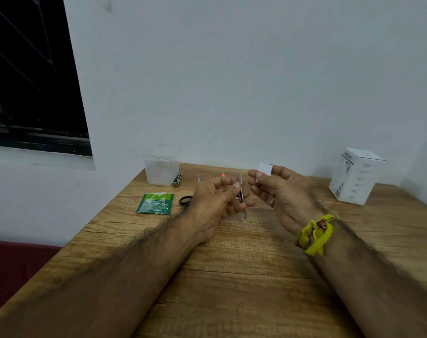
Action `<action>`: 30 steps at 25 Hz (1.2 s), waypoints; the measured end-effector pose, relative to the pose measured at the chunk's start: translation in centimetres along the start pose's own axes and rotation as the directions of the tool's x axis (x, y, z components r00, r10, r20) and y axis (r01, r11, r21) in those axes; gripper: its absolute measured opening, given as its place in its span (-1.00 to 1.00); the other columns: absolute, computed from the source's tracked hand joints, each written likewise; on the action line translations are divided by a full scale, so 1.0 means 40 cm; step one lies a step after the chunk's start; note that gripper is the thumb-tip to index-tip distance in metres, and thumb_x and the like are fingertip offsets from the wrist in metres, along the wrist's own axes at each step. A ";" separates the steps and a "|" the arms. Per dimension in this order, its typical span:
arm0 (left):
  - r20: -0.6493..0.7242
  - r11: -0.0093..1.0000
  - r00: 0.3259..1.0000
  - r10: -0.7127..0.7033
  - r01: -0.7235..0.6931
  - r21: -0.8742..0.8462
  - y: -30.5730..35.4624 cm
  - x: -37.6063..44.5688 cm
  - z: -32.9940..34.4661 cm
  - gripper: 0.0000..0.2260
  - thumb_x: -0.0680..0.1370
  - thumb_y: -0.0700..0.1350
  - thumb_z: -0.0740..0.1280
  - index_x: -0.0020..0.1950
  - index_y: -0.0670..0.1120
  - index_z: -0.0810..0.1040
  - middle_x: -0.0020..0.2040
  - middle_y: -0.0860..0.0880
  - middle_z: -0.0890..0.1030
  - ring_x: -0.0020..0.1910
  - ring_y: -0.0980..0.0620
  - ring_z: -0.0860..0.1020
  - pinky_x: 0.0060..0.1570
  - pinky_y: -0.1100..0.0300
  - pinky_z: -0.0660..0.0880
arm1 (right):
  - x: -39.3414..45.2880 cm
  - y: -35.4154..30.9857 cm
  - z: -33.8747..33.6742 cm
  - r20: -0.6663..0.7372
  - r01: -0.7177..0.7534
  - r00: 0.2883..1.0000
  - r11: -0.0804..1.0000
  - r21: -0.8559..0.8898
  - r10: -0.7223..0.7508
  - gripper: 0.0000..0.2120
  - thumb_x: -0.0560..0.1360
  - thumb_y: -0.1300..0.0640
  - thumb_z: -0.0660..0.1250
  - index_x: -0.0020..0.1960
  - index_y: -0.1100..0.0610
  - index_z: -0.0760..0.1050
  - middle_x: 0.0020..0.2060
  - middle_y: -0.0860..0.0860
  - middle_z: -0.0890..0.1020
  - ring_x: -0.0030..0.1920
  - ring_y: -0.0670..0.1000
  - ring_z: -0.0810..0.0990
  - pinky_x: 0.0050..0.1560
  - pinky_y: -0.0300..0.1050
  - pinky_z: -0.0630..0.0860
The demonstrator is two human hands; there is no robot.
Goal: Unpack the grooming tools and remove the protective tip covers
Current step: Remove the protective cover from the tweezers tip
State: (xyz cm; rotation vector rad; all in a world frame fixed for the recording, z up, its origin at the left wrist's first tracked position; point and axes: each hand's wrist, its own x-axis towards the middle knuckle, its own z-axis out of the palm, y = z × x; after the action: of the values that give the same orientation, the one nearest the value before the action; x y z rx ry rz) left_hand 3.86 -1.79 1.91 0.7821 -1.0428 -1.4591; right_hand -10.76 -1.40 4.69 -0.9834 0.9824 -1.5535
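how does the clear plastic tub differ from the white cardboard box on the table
The clear plastic tub is see-through, and stands at the far left of the wooden table; the white cardboard box is opaque, printed with dark text, taller, and stands at the far right. Both sit upright near the wall, untouched by either hand.

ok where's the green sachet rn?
Head view: the green sachet lies flat on the wooden table, left of the left hand, in front of the clear plastic container.

A room in a home is shown, most likely. A wooden table [232, 264] is pushed against a plain white wall [232, 81], and a dark window [32, 76] is set beside it.
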 end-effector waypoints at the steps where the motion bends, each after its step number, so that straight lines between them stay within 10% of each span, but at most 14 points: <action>1: 0.011 1.000 1.000 0.009 -0.009 0.005 0.003 -0.001 0.000 -0.92 0.61 -0.27 0.35 0.08 -0.25 0.57 -0.26 -0.10 0.71 -0.26 -0.07 0.73 -0.39 0.29 0.60 | 0.000 0.001 -0.003 -0.005 0.006 1.000 1.000 -0.011 -0.006 -0.86 0.52 0.38 0.37 0.07 0.26 0.53 -0.07 0.19 0.71 -0.14 0.04 0.70 -0.05 -0.13 0.66; 7: 0.040 0.997 0.998 0.042 -0.045 0.067 0.003 -0.014 0.004 -0.88 0.61 -0.23 0.36 0.11 -0.23 0.59 -0.20 -0.11 0.73 -0.24 -0.05 0.73 -0.36 0.25 0.61 | -0.011 0.016 -0.002 -0.090 0.123 0.986 0.978 -0.169 -0.139 -0.91 0.48 0.35 0.44 -0.11 0.18 0.62 -0.29 0.07 0.67 -0.29 -0.02 0.65 -0.30 -0.20 0.61; 18: 0.032 0.998 0.998 0.056 -0.055 -0.008 0.002 -0.007 -0.005 -0.88 0.59 -0.23 0.38 0.10 -0.22 0.62 -0.16 -0.15 0.74 -0.21 -0.09 0.73 -0.33 0.26 0.63 | -0.016 -0.003 -0.004 -0.016 0.089 0.996 0.994 -0.063 -0.090 -0.90 0.49 0.44 0.34 -0.05 0.30 0.57 -0.06 0.31 0.69 -0.08 0.17 0.72 -0.07 -0.10 0.67; 30: 0.003 0.998 0.999 0.051 -0.051 -0.032 0.000 -0.003 -0.005 -0.90 0.58 -0.23 0.39 0.09 -0.19 0.60 -0.17 -0.14 0.73 -0.20 -0.12 0.73 -0.32 0.22 0.64 | -0.006 0.009 -0.011 -0.011 0.227 0.973 0.963 -0.148 -0.231 -0.79 0.53 0.41 0.35 0.04 0.20 0.39 -0.20 0.15 0.73 -0.18 0.07 0.73 -0.17 -0.18 0.64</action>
State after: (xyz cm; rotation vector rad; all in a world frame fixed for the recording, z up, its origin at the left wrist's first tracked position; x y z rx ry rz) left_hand 4.04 -1.72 1.84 0.7256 -1.0333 -1.4308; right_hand -11.02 -1.16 4.18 -1.2162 1.0424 -1.7075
